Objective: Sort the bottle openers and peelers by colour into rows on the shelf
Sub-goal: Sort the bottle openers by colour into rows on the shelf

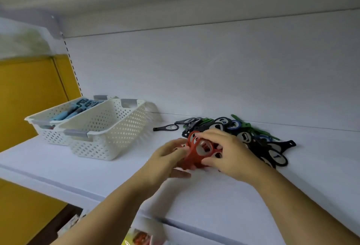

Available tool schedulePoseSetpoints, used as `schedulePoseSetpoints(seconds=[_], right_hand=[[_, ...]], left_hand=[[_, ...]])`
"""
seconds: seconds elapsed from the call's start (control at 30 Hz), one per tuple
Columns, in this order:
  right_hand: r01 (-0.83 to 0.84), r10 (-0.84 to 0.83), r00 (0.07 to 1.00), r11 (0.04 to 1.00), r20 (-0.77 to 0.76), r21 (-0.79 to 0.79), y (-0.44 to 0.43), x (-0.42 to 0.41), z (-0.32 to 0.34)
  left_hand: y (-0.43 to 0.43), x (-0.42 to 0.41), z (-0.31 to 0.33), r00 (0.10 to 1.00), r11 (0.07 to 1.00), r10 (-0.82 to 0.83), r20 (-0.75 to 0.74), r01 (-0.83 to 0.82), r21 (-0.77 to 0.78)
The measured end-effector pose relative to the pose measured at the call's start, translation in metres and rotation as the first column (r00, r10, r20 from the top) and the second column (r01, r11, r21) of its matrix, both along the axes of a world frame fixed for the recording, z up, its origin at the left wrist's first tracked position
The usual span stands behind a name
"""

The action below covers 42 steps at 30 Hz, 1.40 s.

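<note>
Red openers [191, 158] bunched btwn grips; left hand [167, 160] + right hand [230, 153] both curled round them.

Clear shelf at the front and right, crowded left and middle

We find bare shelf [214, 196] along the whole front edge and to the right of the heap of openers [255, 141]. On the left, two white baskets [109, 127] stand side by side, touching, and block that end. Between the nearer basket and the heap a gap stays open, with one black opener [165, 127] lying across its far end. Our left hand [167, 159] and right hand [228, 153], both gripping red openers [196, 153], fill its near end. The back panel [214, 69] closes the rear.
</note>
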State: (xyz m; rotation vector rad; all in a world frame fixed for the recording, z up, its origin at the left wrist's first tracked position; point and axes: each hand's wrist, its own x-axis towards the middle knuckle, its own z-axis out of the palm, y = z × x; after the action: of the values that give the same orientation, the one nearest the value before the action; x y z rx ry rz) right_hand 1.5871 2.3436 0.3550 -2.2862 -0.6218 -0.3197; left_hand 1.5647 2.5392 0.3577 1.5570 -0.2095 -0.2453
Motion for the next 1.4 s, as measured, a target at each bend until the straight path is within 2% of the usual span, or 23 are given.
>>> schedulePoseSetpoints(seconds=[0.07,0.17,0.23,0.3,0.4,0.57,0.67,0.73,0.83,0.9,1.03,1.13,1.27,1.33,1.4], right_hand=[[-0.089,0.089,0.996,0.996,0.027,-0.007,0.017,-0.007,-0.006],[-0.099,0.096,0.994,0.993,0.045,0.066,0.023,-0.007,-0.012],[-0.084,0.084,0.996,0.976,0.005,0.201,0.02,-0.002,-0.013],[0.0,-0.012,0.999,0.966,0.046,0.259,0.014,0.007,-0.018],[0.159,-0.171,0.978,0.981,0.116,0.111,0.004,0.015,-0.029],[0.141,-0.107,0.97,0.98,0.22,-0.142,0.018,0.018,-0.033],[0.244,-0.176,0.953,0.93,0.246,-0.276,0.024,0.025,-0.029],[0.265,-0.199,0.952,0.915,0.232,-0.305,0.024,0.029,-0.028],[0.234,-0.178,0.954,0.946,0.242,-0.223,0.026,0.031,-0.03],[0.246,-0.21,0.939,0.963,0.273,-0.107,0.027,0.031,-0.03],[0.233,-0.265,0.863,0.964,0.43,0.127,0.022,0.024,-0.024],[0.032,-0.087,0.846,0.993,0.527,0.113,0.026,0.008,-0.019],[-0.189,0.198,0.841,0.979,0.504,-0.068,0.045,-0.008,-0.02],[-0.213,0.206,0.877,0.976,0.435,-0.033,0.049,-0.009,-0.022],[-0.142,0.094,0.919,0.985,0.384,0.098,0.042,-0.006,-0.019]], left_hand=[[-0.003,-0.004,0.0,0.981,0.984,-0.166,-0.104,0.172,0.046],[-0.003,-0.007,-0.005,0.989,0.989,-0.114,-0.097,0.123,0.088],[-0.004,-0.009,-0.007,0.994,0.998,-0.069,-0.082,0.068,-0.018],[-0.003,-0.009,-0.007,0.99,0.979,0.011,-0.14,-0.039,-0.198],[0.001,-0.004,-0.011,0.96,0.904,0.055,-0.276,-0.165,-0.394],[0.003,0.001,-0.012,0.947,0.92,-0.005,-0.32,-0.121,-0.373],[0.005,0.006,-0.014,0.942,0.907,-0.061,-0.329,-0.085,-0.412],[0.006,0.007,-0.015,0.931,0.885,-0.115,-0.347,-0.063,-0.461],[0.007,0.008,-0.015,0.917,0.852,-0.189,-0.352,-0.025,-0.524],[0.007,0.008,-0.015,0.911,0.84,-0.206,-0.358,-0.023,-0.541],[0.008,0.012,-0.017,0.89,0.842,-0.185,-0.417,-0.076,-0.535],[0.009,0.013,-0.017,0.875,0.811,-0.206,-0.438,-0.098,-0.577],[0.012,0.009,-0.018,0.915,0.819,-0.204,-0.349,-0.036,-0.573],[0.012,0.008,-0.019,0.921,0.813,-0.185,-0.344,-0.053,-0.58],[0.013,0.006,-0.018,0.919,0.823,-0.173,-0.353,-0.061,-0.564]])
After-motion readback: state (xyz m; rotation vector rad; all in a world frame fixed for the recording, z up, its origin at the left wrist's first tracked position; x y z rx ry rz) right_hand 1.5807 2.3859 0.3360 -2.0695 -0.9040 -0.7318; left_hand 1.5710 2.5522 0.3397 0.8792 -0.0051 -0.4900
